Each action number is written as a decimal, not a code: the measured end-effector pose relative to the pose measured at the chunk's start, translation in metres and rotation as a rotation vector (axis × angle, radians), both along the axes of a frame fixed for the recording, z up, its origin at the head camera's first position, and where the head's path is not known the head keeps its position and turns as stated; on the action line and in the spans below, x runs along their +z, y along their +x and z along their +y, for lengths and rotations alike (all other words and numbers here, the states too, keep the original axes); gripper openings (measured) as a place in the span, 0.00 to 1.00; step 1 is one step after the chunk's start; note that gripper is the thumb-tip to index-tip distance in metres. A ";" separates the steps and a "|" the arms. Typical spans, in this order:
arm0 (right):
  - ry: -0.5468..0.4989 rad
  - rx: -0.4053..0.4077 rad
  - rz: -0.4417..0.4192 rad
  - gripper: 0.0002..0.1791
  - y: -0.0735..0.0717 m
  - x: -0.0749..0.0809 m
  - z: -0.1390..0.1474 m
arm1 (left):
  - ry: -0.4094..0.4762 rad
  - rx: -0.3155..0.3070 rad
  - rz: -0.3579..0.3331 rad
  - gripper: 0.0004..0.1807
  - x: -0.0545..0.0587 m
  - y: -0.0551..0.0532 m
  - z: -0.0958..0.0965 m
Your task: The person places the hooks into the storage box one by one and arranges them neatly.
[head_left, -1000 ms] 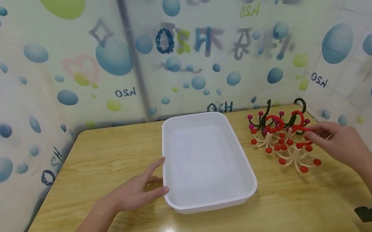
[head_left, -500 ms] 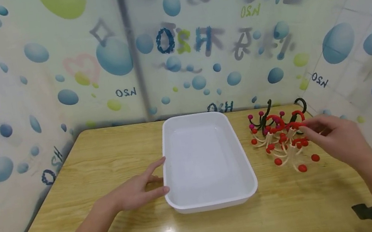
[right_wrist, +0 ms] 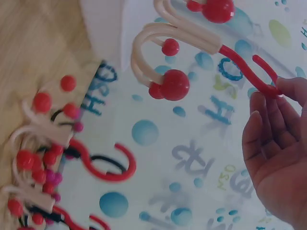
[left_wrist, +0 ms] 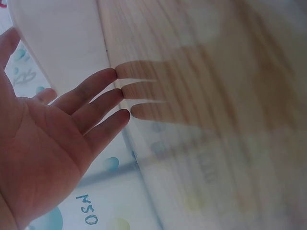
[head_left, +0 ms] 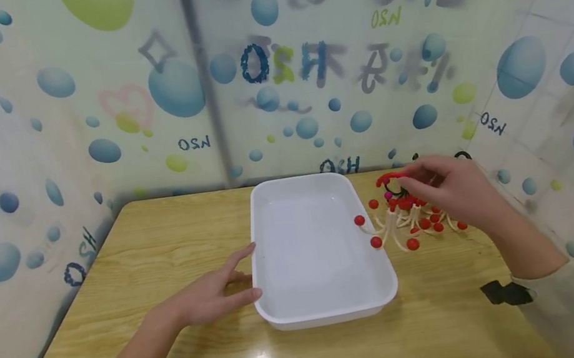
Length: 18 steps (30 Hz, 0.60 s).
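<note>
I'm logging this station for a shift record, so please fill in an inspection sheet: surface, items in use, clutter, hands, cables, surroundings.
Surface: wooden table, glossy, with a bright reflection near the front.
Items in use: white tray on the table; one ball-tipped piece with a red hook, held up; more hooked pieces grouped right of the tray, overlapping, count unclear.
Clutter: nothing seen.
Left hand: fingers spread, at the tray's left rim.
Right hand: pinches the raised piece by its red hook.
Cables: nothing seen.
Surroundings: pale walls with blue and green bubble prints and reversed lettering.
</note>
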State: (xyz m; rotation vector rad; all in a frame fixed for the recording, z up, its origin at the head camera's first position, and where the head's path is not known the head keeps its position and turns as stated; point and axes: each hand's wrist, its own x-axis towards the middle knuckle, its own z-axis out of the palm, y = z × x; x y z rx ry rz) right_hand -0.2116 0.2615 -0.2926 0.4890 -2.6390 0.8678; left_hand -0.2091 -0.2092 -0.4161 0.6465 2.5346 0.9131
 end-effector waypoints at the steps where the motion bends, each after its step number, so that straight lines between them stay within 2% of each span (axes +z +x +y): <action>1: 0.007 0.005 -0.030 0.11 -0.004 0.003 -0.006 | -0.002 0.000 0.000 0.51 0.000 0.000 0.000; 6: 0.034 0.035 -0.160 0.16 -0.029 0.010 -0.033 | 0.001 0.003 -0.008 0.51 0.000 0.000 0.000; 10: 0.050 0.094 -0.229 0.15 -0.050 0.009 -0.051 | 0.006 0.000 -0.007 0.50 0.000 0.000 -0.001; 18: 0.112 0.182 -0.313 0.12 -0.086 0.002 -0.093 | -0.002 0.004 0.000 0.51 0.000 -0.001 0.000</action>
